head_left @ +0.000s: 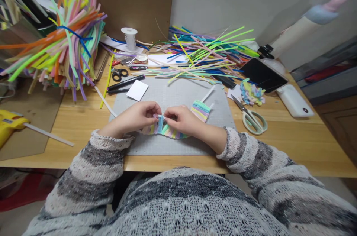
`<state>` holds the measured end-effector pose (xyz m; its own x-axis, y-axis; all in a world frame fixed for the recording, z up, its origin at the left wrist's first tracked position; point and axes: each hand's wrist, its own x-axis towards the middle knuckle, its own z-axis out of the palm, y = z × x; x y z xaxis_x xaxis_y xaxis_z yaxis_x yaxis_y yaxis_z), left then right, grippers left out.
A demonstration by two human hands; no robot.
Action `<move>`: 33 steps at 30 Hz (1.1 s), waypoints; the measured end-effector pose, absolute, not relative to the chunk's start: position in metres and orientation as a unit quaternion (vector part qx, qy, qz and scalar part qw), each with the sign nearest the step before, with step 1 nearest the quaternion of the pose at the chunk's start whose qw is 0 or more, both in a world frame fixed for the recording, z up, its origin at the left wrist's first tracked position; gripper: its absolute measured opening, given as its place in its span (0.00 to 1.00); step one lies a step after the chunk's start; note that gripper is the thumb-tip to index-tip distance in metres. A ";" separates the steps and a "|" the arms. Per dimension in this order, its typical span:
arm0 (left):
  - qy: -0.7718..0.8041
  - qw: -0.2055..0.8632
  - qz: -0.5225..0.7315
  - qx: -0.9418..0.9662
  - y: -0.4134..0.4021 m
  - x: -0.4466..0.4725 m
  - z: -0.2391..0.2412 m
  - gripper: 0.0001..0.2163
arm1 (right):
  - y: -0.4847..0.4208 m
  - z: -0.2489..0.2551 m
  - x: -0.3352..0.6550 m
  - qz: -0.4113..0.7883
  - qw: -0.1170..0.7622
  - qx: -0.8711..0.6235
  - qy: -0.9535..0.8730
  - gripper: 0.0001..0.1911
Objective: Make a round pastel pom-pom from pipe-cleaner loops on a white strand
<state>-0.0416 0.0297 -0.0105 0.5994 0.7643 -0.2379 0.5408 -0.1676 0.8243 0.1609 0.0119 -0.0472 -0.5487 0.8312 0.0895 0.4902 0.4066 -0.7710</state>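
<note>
My left hand (143, 117) and my right hand (181, 119) meet over a grey cutting mat (174, 148). Fingertips of both are pinched at a white pipe cleaner, with a light blue pipe cleaner (161, 123) hanging down from it between them. Under the hands lies a pastel striped band of pipe cleaners (173, 133), partly covered by my fingers. To the right of my right hand, a second striped piece of pipe cleaners (201, 109) rests on the mat, white strips sticking out of its top.
Loose pipe cleaners (206, 50) are heaped at the back. A tied bundle of pipe cleaners (67, 42) stands left, above a yellow glue gun (11, 124). Green-handled scissors (252, 119), pastel curled pieces (251, 93), a phone (263, 74) and a white power bank (295, 100) lie right.
</note>
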 end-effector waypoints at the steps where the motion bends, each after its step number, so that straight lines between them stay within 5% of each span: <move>1: 0.432 0.482 0.118 0.753 0.030 -0.042 -0.010 0.07 | 0.012 -0.047 0.161 0.358 0.239 -0.409 -0.805 0.05; 33: 0.430 0.476 0.106 0.759 0.032 -0.046 -0.009 0.08 | 0.013 -0.044 0.161 0.352 0.222 -0.397 -0.818 0.07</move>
